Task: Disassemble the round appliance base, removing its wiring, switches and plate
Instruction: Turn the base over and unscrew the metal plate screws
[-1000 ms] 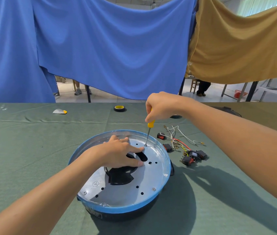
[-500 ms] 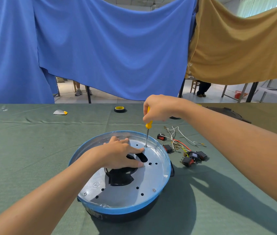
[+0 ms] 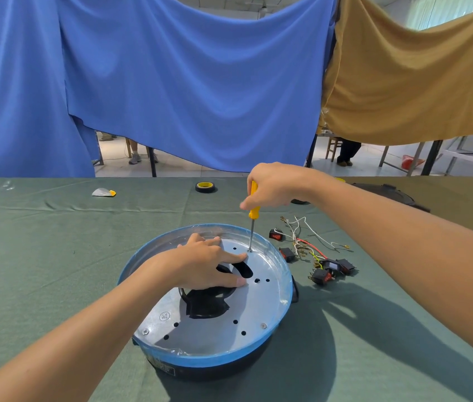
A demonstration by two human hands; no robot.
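The round appliance base (image 3: 283, 309), blue-rimmed with a black underside, sits on the green cloth in front of me. Inside it lies a silver metal plate (image 3: 218, 329) with holes, screws and a dark central opening. My left hand (image 3: 205, 264) rests flat on the plate, fingers straight, by the opening. My right hand (image 3: 273, 185) grips the yellow-handled screwdriver (image 3: 253, 208) upright, its tip on a screw at the plate's far edge. Loose wiring (image 3: 307, 236) and several black-and-red switches (image 3: 332, 271) lie on the cloth right of the base.
A roll of black-and-yellow tape (image 3: 205, 187) and a small grey-and-yellow object (image 3: 103, 193) lie far back on the table. A dark round part (image 3: 386, 192) sits at the far right. Blue and tan cloths hang behind the table's far edge.
My right hand has slid up the screwdriver, showing more of the yellow handle. The tip stays on the same screw. My left hand has not moved.
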